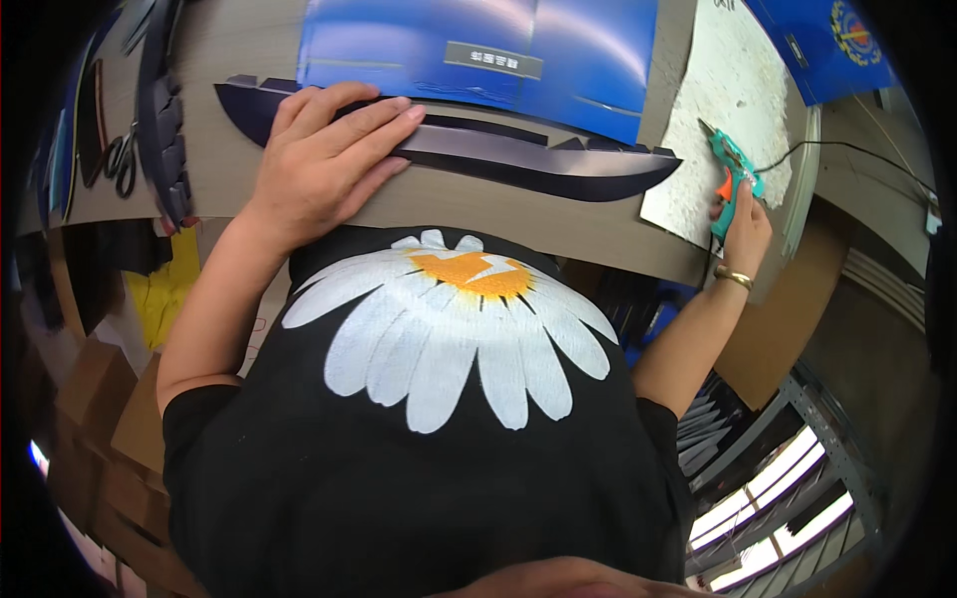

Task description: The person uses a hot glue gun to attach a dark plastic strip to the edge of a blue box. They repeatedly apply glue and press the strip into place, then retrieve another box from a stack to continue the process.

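My left hand [334,149] lies over the left part of a long dark curved strip [528,159] with notched tabs along its far edge. Its fingers are stretched out and close together, pressing on the strip near the front edge of a glossy blue panel [399,50]. At the right, my right hand [746,224] is wrapped around the handle of a teal hot glue gun [736,164] with an orange trigger. The gun's nozzle points away from me, above a white sheet [698,120] spotted with residue. Part of the strip is hidden under my left hand.
Black-handled scissors [122,164] lie at the left, beside another dark tabbed strip [162,130]. A black cord [847,145] runs right from the glue gun. A blue piece with a gold emblem [827,45] lies at the far right. Cardboard boxes [95,384] stand below the table at left.
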`<state>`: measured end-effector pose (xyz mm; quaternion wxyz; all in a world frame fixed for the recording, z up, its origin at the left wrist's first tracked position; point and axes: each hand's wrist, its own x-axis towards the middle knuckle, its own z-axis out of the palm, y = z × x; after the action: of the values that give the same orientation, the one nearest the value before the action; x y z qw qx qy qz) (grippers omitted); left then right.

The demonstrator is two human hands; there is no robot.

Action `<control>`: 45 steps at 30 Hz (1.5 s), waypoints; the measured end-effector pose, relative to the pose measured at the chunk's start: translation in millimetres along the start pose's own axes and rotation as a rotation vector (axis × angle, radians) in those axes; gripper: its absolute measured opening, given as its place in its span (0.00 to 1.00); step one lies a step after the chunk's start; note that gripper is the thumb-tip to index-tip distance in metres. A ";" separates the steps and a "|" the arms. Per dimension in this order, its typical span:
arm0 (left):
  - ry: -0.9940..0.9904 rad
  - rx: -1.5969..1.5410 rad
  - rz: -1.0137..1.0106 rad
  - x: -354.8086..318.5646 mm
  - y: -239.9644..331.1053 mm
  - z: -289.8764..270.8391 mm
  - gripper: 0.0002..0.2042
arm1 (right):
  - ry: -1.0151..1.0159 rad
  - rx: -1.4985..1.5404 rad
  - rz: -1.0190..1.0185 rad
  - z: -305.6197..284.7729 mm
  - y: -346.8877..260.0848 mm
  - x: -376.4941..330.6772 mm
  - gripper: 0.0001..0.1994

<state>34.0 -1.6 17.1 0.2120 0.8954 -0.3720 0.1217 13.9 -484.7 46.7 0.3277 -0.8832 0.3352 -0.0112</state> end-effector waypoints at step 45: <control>-0.028 0.032 0.129 6.5 -1.7 -30.6 0.21 | -0.225 -0.191 -1.258 101.5 -83.0 -109.2 0.24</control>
<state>37.8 9.9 46.1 0.1841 0.8745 -0.4300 0.1285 2.1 -314.7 37.5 0.2115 -0.9320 -0.2835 -0.0787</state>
